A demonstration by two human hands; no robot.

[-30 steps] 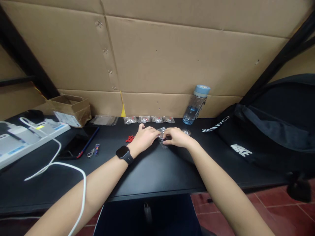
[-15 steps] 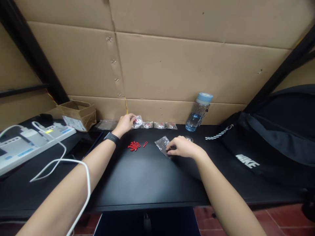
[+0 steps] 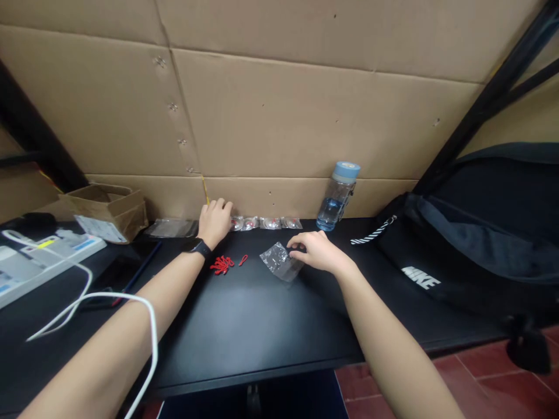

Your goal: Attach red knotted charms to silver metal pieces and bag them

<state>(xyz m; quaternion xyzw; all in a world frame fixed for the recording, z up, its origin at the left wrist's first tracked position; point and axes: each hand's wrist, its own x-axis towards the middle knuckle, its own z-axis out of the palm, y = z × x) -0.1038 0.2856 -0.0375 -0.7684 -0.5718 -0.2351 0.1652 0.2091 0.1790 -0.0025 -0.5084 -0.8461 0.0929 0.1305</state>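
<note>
At the left end of a row of clear packets (image 3: 271,223) with round items and red bits inside, my left hand (image 3: 215,221) rests with its fingers slightly apart; its fingertips are partly hidden. My right hand (image 3: 312,249) is over the right edge of an unfilled-looking clear plastic bag (image 3: 279,261), thumb and index finger curved with a gap between them. A small heap of red loops (image 3: 222,265) lies on the black table (image 3: 244,326), with a single red loop (image 3: 243,260) to its right.
Behind the row stands a cardboard wall, with a blue-capped bottle (image 3: 338,196) before it. A black backpack (image 3: 471,244) fills the right. On the left are flat plastic bags (image 3: 172,227), a cardboard box (image 3: 107,209), a power strip (image 3: 48,262) and a white cable.
My left hand no longer pinches the packet at the row's left end and its fingers have spread over it. My right hand has lifted slightly off the clear bag. The view has shifted to the right.
</note>
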